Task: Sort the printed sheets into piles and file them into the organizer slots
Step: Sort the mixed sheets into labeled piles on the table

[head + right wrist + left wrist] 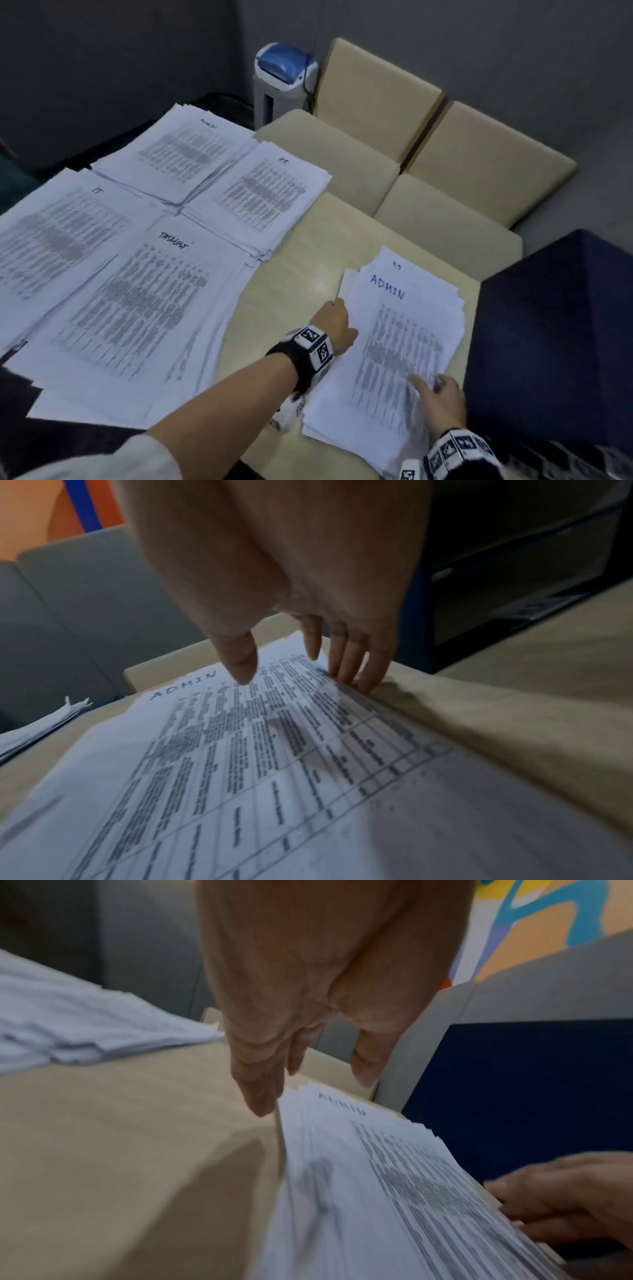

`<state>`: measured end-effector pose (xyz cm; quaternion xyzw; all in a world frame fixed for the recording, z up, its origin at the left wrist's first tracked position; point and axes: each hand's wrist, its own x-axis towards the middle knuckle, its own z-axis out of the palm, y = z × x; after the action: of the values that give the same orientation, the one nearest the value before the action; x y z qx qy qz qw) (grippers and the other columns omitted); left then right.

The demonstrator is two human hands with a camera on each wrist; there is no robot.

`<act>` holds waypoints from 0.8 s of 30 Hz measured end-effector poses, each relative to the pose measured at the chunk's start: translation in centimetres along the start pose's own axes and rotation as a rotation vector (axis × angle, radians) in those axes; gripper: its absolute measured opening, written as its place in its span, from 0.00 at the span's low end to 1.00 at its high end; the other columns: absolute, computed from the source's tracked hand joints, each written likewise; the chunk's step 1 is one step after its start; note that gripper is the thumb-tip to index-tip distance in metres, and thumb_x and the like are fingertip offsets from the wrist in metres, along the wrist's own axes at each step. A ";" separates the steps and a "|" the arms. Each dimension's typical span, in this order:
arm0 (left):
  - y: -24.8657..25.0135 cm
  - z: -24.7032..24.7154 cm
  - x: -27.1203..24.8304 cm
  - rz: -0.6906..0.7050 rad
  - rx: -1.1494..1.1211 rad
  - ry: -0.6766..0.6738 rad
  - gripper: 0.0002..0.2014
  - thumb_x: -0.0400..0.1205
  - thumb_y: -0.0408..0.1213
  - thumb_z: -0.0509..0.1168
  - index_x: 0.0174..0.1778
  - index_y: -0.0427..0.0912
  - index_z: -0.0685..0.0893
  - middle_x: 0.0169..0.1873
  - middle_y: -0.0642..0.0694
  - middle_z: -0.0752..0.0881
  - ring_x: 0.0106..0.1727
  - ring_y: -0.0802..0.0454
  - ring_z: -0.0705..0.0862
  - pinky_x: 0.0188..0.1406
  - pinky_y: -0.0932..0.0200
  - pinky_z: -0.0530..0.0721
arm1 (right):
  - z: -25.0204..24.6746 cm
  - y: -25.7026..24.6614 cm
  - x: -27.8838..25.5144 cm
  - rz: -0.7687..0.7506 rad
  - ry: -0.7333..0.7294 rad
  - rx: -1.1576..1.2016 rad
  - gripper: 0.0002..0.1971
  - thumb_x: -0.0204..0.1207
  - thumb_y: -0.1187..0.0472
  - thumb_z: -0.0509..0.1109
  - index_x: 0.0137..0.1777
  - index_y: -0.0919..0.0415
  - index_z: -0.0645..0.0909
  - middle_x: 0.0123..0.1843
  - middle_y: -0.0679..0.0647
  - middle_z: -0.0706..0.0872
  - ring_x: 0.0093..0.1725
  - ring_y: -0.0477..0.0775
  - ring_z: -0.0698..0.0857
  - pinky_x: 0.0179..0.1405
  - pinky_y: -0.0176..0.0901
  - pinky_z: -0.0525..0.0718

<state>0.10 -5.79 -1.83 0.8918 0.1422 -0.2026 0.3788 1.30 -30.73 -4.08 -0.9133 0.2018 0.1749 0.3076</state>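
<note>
A pile of printed sheets headed ADMIN (pixel 394 342) lies on the beige table (pixel 301 253), just left of the dark blue organizer (pixel 555 325). My left hand (pixel 337 325) has straight fingers against the pile's left edge, its thumb over the top sheet. In the left wrist view the left hand (pixel 298 1058) points down beside the ADMIN pile (pixel 377 1191). My right hand (pixel 436 394) lies at the pile's near right edge. The right wrist view shows the right hand (pixel 310 645) with straight fingers at the paper's edge, thumb on the ADMIN pile (pixel 274 777).
Further piles cover the table's left: TASKLIST (pixel 137 308), IT (pixel 58 233), HR (pixel 270 195) and a far pile (pixel 178 157). Beige chairs (pixel 394 102) stand beyond the table, and a white and blue appliance (pixel 284 78) by the wall. The organizer's dark slots (pixel 514 588) face the table.
</note>
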 end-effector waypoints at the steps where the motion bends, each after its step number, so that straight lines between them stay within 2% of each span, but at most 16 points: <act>1: 0.3 1.2 0.0 -0.020 0.001 0.003 0.22 0.84 0.44 0.64 0.67 0.34 0.70 0.65 0.36 0.76 0.63 0.38 0.78 0.55 0.52 0.75 | -0.1 0.4 0.2 -0.017 -0.005 0.036 0.35 0.75 0.50 0.77 0.76 0.67 0.71 0.73 0.64 0.77 0.68 0.65 0.79 0.70 0.55 0.75; 3: 0.7 2.9 -0.3 -0.052 0.029 0.058 0.21 0.84 0.45 0.63 0.67 0.34 0.70 0.64 0.36 0.75 0.63 0.39 0.77 0.56 0.52 0.75 | 0.0 0.7 0.4 -0.063 -0.013 0.095 0.31 0.73 0.51 0.79 0.72 0.63 0.74 0.68 0.61 0.79 0.60 0.59 0.81 0.64 0.49 0.77; 6: 0.7 3.7 -0.8 -0.161 0.035 0.228 0.22 0.84 0.46 0.61 0.69 0.38 0.69 0.66 0.39 0.74 0.66 0.40 0.75 0.62 0.47 0.76 | 0.1 0.7 0.4 -0.129 -0.012 0.143 0.21 0.69 0.54 0.82 0.56 0.59 0.79 0.56 0.60 0.83 0.48 0.54 0.82 0.53 0.43 0.78; 8: 0.4 3.4 -0.9 -0.192 0.042 0.336 0.21 0.84 0.45 0.62 0.69 0.41 0.70 0.66 0.43 0.76 0.66 0.40 0.75 0.63 0.44 0.76 | 0.1 0.4 0.2 -0.130 -0.005 0.199 0.20 0.66 0.58 0.85 0.51 0.57 0.78 0.47 0.57 0.84 0.42 0.53 0.83 0.48 0.49 0.84; 10: -0.2 3.0 -0.8 -0.159 -0.054 0.394 0.17 0.83 0.43 0.63 0.65 0.41 0.71 0.62 0.43 0.80 0.61 0.41 0.79 0.59 0.45 0.79 | 0.1 0.5 0.3 -0.115 0.029 0.237 0.22 0.63 0.59 0.87 0.50 0.55 0.77 0.40 0.51 0.84 0.40 0.54 0.85 0.46 0.56 0.88; 12: -0.5 2.4 -0.5 -0.165 -0.130 0.407 0.14 0.82 0.42 0.66 0.60 0.41 0.74 0.54 0.43 0.84 0.54 0.41 0.83 0.51 0.47 0.82 | -0.2 0.6 0.2 -0.117 0.073 0.222 0.20 0.66 0.59 0.85 0.51 0.56 0.77 0.38 0.49 0.85 0.41 0.54 0.86 0.47 0.52 0.87; 14: -0.7 1.7 -0.3 -0.204 -0.135 0.415 0.11 0.80 0.41 0.68 0.55 0.43 0.78 0.48 0.43 0.86 0.49 0.40 0.84 0.46 0.50 0.83 | -0.6 0.8 -0.1 -0.157 0.112 0.194 0.13 0.74 0.61 0.79 0.42 0.58 0.75 0.33 0.49 0.80 0.36 0.53 0.80 0.41 0.45 0.81; 15: -0.9 1.4 -0.2 -0.212 -0.128 0.422 0.09 0.79 0.40 0.69 0.51 0.43 0.80 0.47 0.43 0.87 0.48 0.40 0.84 0.45 0.51 0.83 | -0.8 1.2 0.0 -0.182 0.135 0.168 0.13 0.77 0.62 0.75 0.37 0.59 0.72 0.30 0.50 0.76 0.33 0.54 0.76 0.37 0.45 0.76; 17: -1.1 1.0 0.0 -0.213 -0.091 0.422 0.05 0.78 0.38 0.70 0.47 0.42 0.84 0.46 0.41 0.88 0.48 0.40 0.85 0.46 0.52 0.84 | -1.2 2.0 -0.2 -0.179 0.165 0.160 0.12 0.81 0.63 0.68 0.36 0.64 0.76 0.31 0.54 0.80 0.35 0.59 0.79 0.38 0.47 0.77; 19: -1.2 0.7 0.3 -0.198 -0.004 0.392 0.06 0.81 0.38 0.68 0.49 0.39 0.85 0.47 0.39 0.88 0.49 0.39 0.85 0.47 0.52 0.84 | -1.7 2.6 -0.4 -0.141 0.193 0.219 0.06 0.81 0.65 0.67 0.45 0.66 0.84 0.38 0.58 0.86 0.43 0.64 0.84 0.46 0.50 0.83; 21: -1.3 0.3 0.5 -0.172 0.121 0.352 0.08 0.84 0.38 0.64 0.49 0.37 0.83 0.47 0.38 0.87 0.48 0.39 0.85 0.44 0.52 0.83 | -1.8 2.9 -0.5 -0.077 0.203 0.311 0.05 0.77 0.67 0.69 0.50 0.68 0.84 0.44 0.64 0.87 0.44 0.65 0.84 0.50 0.52 0.84; 23: -1.3 -0.1 0.5 -0.154 0.280 0.348 0.09 0.86 0.39 0.59 0.50 0.38 0.81 0.46 0.40 0.85 0.43 0.41 0.82 0.38 0.54 0.77 | -1.9 2.6 -0.7 -0.033 0.177 0.424 0.05 0.75 0.71 0.71 0.49 0.72 0.81 0.45 0.71 0.85 0.44 0.69 0.84 0.50 0.53 0.83; 24: -1.3 -0.2 0.4 -0.135 0.358 0.356 0.08 0.87 0.38 0.57 0.51 0.39 0.80 0.44 0.41 0.85 0.40 0.42 0.79 0.36 0.54 0.75 | -2.1 2.3 -0.8 -0.015 0.167 0.482 0.04 0.75 0.73 0.72 0.48 0.72 0.81 0.44 0.69 0.86 0.44 0.67 0.84 0.50 0.51 0.82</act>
<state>0.00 -4.74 -2.67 0.9546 0.2278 -0.0894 0.1698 -0.13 -33.55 -3.28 -0.8263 0.2554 0.0434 0.5001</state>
